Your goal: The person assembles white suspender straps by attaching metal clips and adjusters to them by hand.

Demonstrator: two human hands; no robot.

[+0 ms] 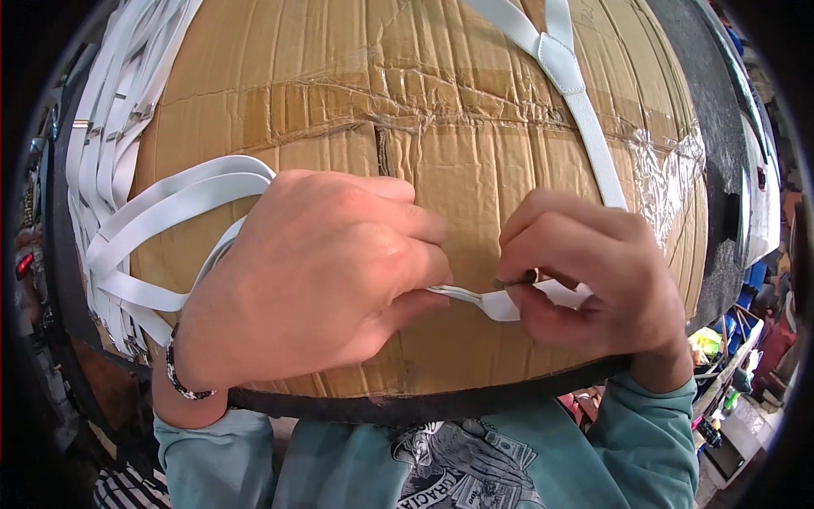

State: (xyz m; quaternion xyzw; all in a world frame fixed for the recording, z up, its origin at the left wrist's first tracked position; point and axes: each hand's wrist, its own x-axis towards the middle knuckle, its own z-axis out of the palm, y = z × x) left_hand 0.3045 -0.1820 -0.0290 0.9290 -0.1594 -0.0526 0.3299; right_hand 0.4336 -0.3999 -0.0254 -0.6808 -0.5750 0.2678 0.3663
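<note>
In the head view, your left hand (322, 267) and right hand (598, 276) both pinch a flat white elastic-looking strap (500, 307) between them, above the brown cardboard-covered worktop (462, 204). Best hold it flat and untwisted. Your left hand hides its own fingertips' grip; the small dark piece (513, 282) at your right fingertips may be metal.

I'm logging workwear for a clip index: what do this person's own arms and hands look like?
The left hand and right hand are both ungloved. A dark-and-white patterned bracelet circles the left wrist; none shows on the right. The sleeves are teal, ending short of the wrists.
</note>
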